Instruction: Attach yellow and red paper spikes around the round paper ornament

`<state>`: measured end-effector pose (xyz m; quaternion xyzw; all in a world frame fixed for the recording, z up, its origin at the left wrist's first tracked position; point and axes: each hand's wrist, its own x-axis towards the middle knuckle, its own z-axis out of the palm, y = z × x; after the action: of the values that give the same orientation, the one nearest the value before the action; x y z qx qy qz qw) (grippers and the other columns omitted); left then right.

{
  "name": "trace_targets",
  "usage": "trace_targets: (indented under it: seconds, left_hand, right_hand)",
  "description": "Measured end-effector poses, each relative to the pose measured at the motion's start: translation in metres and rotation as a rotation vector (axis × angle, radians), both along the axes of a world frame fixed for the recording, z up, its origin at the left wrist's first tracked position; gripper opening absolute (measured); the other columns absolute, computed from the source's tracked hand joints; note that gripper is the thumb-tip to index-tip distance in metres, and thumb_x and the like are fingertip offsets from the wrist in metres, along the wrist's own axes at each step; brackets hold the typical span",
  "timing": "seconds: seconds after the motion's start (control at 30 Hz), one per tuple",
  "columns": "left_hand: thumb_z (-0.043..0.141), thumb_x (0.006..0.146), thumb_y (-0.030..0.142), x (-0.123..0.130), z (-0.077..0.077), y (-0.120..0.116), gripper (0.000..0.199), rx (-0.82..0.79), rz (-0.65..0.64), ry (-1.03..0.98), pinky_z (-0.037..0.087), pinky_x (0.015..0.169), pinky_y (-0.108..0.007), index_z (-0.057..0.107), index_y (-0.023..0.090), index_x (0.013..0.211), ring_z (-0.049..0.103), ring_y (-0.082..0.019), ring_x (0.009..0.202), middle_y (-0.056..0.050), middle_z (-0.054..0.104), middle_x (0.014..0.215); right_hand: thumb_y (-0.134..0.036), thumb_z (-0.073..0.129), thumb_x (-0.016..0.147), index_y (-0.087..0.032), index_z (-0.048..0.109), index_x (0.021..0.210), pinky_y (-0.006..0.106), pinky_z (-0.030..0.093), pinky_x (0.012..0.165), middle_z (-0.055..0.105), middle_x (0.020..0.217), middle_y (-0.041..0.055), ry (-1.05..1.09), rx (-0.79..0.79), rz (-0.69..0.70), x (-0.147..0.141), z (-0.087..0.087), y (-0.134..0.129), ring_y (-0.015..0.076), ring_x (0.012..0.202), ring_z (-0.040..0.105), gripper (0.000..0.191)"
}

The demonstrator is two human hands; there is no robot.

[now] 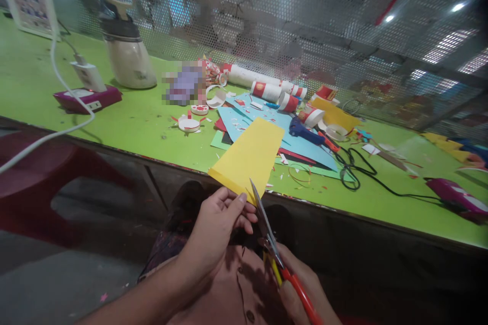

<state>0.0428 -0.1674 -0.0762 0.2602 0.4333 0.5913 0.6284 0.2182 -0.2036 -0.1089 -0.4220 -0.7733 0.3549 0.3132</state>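
Note:
A yellow sheet of paper point(253, 150) is pinched along its near edge by my left hand point(224, 218), thumb on top and fingers beneath. The paper's far part reaches over the table edge, above a stack of coloured sheets. My right hand point(301, 284) grips red-handled scissors point(270, 233), whose blade tip overlaps the paper's near right edge, close to my left fingers. A narrow yellow strip point(274, 269) shows by my right hand; whether it is held there I cannot tell.
On the green table point(137, 132) lie light blue sheets point(231, 117), paper scraps, white-and-red paper tubes point(267, 90) and a blue glue gun point(307, 132) with its cord. Magenta power blocks point(457, 195) sit at both sides. A tall handled container point(129, 56) and a red stool point(49, 183) are on the left.

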Motion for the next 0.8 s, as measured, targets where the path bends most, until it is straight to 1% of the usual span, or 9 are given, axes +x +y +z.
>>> trace_targets:
  seconds: [0.1, 0.17, 0.27, 0.33, 0.5, 0.57, 0.7, 0.8]
  left_hand:
    - [0.062, 0.078, 0.025, 0.0003, -0.0001, 0.0003, 0.016, -0.001, -0.001, 0.007, 0.045, 0.047, -0.02, 0.054, 0.013, 0.072, 0.055, -0.009, 0.05, -0.001, 0.061, 0.063]
    - [0.062, 0.079, 0.026, 0.0002, -0.0001, 0.0005, 0.017, -0.001, -0.003, 0.019, 0.045, 0.047, -0.02, 0.054, 0.013, 0.072, 0.054, -0.008, 0.048, -0.001, 0.061, 0.064]
    - [0.06, 0.08, 0.026, -0.0003, 0.0, 0.0004, 0.017, 0.002, -0.012, 0.041, 0.046, 0.047, -0.02, 0.054, 0.012, 0.073, 0.054, -0.008, 0.048, -0.001, 0.061, 0.064]
    - [0.06, 0.08, 0.025, -0.0008, 0.0002, 0.0, 0.016, 0.003, -0.017, 0.049, 0.045, 0.048, -0.02, 0.053, 0.012, 0.073, 0.054, -0.008, 0.048, -0.001, 0.061, 0.064]
    - [0.06, 0.08, 0.026, -0.0014, -0.0002, -0.0005, 0.018, 0.006, -0.021, 0.048, 0.046, 0.048, -0.02, 0.053, 0.012, 0.072, 0.054, -0.008, 0.048, -0.002, 0.062, 0.065]
    - [0.06, 0.08, 0.026, -0.0016, -0.0004, -0.0004, 0.018, 0.007, -0.017, 0.047, 0.046, 0.048, -0.02, 0.054, 0.012, 0.072, 0.054, -0.008, 0.049, -0.003, 0.063, 0.065]
    - [0.061, 0.08, 0.025, -0.002, -0.0002, -0.0001, 0.017, -0.009, -0.011, 0.052, 0.046, 0.048, -0.02, 0.054, 0.012, 0.071, 0.054, -0.008, 0.048, -0.003, 0.062, 0.064]
    - [0.06, 0.08, 0.024, -0.0022, 0.0005, 0.0, 0.016, -0.016, -0.014, 0.05, 0.045, 0.047, -0.02, 0.054, 0.013, 0.071, 0.054, -0.008, 0.048, -0.003, 0.062, 0.064]
  right_hand:
    - [-0.06, 0.036, 0.087, -0.018, 0.056, 0.117, 0.02, 0.049, 0.061, 0.063, 0.077, 0.0042, -0.019, -0.036, -0.029, 0.0003, -0.0045, -0.0016, 0.0158, 0.064, 0.059, 0.056]
    - [-0.058, 0.037, 0.087, -0.018, 0.056, 0.116, 0.02, 0.049, 0.062, 0.062, 0.077, 0.0039, -0.025, -0.04, -0.038, 0.0001, -0.0067, -0.0019, 0.0158, 0.065, 0.059, 0.053]
    - [-0.059, 0.038, 0.086, -0.019, 0.055, 0.116, 0.022, 0.049, 0.07, 0.063, 0.088, 0.0065, 0.011, -0.008, -0.03, -0.0013, -0.0068, -0.0013, 0.0178, 0.075, 0.061, 0.053]
    - [-0.059, 0.038, 0.086, -0.019, 0.055, 0.117, 0.022, 0.049, 0.072, 0.063, 0.091, 0.0067, 0.034, -0.009, -0.018, -0.002, -0.0056, -0.0009, 0.0179, 0.078, 0.06, 0.053]
    - [-0.057, 0.039, 0.086, -0.019, 0.055, 0.116, 0.022, 0.049, 0.068, 0.063, 0.086, 0.0061, 0.028, -0.035, -0.009, -0.0009, -0.0041, -0.0009, 0.0175, 0.072, 0.06, 0.052]
    - [-0.059, 0.038, 0.086, -0.018, 0.056, 0.116, 0.022, 0.049, 0.065, 0.062, 0.083, 0.0062, 0.019, -0.04, -0.01, -0.0004, -0.0041, -0.001, 0.0178, 0.07, 0.059, 0.054]
    - [-0.063, 0.037, 0.084, -0.018, 0.058, 0.114, 0.023, 0.049, 0.065, 0.062, 0.085, 0.0066, 0.006, -0.028, -0.031, -0.001, -0.0033, -0.001, 0.0184, 0.071, 0.059, 0.058]
    - [-0.062, 0.037, 0.085, -0.018, 0.057, 0.114, 0.022, 0.048, 0.063, 0.061, 0.077, 0.0043, 0.015, -0.045, -0.025, -0.0016, -0.0016, -0.0011, 0.0164, 0.065, 0.057, 0.056]
